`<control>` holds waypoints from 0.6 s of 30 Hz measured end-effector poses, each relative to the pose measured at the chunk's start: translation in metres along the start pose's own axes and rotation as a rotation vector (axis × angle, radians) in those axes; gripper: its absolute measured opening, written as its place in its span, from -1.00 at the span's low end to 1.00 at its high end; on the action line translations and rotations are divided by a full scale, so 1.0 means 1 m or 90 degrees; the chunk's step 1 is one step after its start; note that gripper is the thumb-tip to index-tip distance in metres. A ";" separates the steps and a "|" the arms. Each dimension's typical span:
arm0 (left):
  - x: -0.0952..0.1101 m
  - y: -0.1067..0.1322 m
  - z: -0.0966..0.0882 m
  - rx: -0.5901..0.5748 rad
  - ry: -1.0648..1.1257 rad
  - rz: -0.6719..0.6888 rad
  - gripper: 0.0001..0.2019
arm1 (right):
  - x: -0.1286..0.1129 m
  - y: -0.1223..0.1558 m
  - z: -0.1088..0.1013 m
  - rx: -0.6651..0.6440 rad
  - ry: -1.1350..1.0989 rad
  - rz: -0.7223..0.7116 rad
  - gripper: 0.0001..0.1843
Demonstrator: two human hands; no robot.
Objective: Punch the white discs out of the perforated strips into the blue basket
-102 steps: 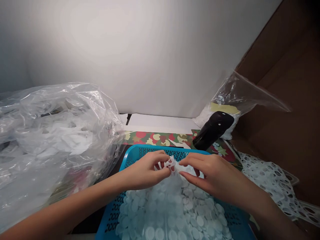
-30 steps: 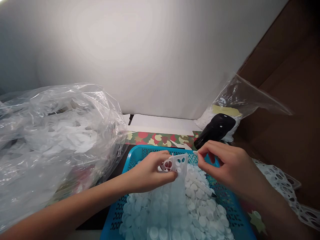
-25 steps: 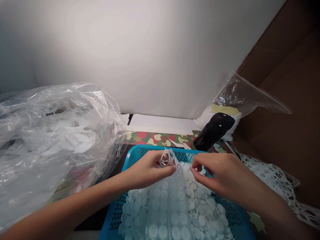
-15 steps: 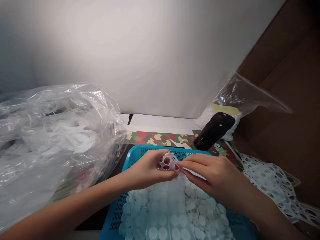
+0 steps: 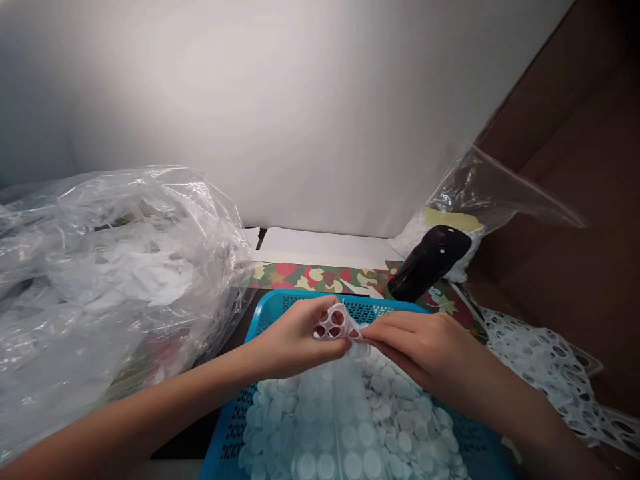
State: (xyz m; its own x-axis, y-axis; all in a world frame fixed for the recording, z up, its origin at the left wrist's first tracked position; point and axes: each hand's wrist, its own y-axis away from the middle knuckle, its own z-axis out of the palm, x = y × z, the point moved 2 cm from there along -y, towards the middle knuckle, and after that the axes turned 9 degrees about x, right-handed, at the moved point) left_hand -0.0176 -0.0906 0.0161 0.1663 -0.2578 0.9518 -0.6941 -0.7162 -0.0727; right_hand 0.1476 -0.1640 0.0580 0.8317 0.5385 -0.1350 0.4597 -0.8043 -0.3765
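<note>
A translucent white plastic sheet (image 5: pixel 334 427) with rows of round discs hangs down over the blue basket. Its upper end, where the round holes are bare, is bunched in my left hand (image 5: pixel 305 337), gripped between thumb and fingers. My right hand (image 5: pixel 420 340) pinches the right edge of this same holed end, fingertips pressed together. Below both hands, many loose white discs (image 5: pixel 400 413) fill the blue plastic basket (image 5: pixel 265 310). Whether a disc is between my right fingertips cannot be seen.
At left lies a large clear plastic bag (image 5: pixel 150 267) with white pieces inside. Punched-out holed sheets (image 5: pixel 545 367) are heaped at right beside a brown cardboard wall (image 5: pixel 565 167). Behind the basket stand a black object (image 5: pixel 430 260) and a clear bag of white material (image 5: pixel 473 253).
The holed end has turned slightly and flattened, showing its round holes more plainly. My right hand has shifted a little, still at the sheet's edge. My left hand stays nearly in place.
</note>
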 end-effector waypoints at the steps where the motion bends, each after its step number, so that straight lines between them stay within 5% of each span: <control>1: 0.000 0.000 0.000 0.000 -0.001 0.001 -0.95 | 0.000 0.000 0.001 -0.001 0.004 0.001 -0.74; 10: 0.001 0.000 0.000 -0.021 -0.047 -0.010 -0.92 | 0.007 -0.001 0.006 0.019 -0.014 0.097 -0.87; 18: 0.001 0.001 0.000 -0.051 -0.086 0.000 -0.89 | 0.014 -0.006 -0.007 -0.110 -0.133 0.189 -0.89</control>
State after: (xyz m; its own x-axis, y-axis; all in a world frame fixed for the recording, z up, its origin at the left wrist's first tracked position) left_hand -0.0179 -0.0919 0.0170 0.2553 -0.3455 0.9030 -0.7463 -0.6642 -0.0431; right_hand 0.1585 -0.1532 0.0646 0.8632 0.3016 -0.4048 0.2697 -0.9534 -0.1352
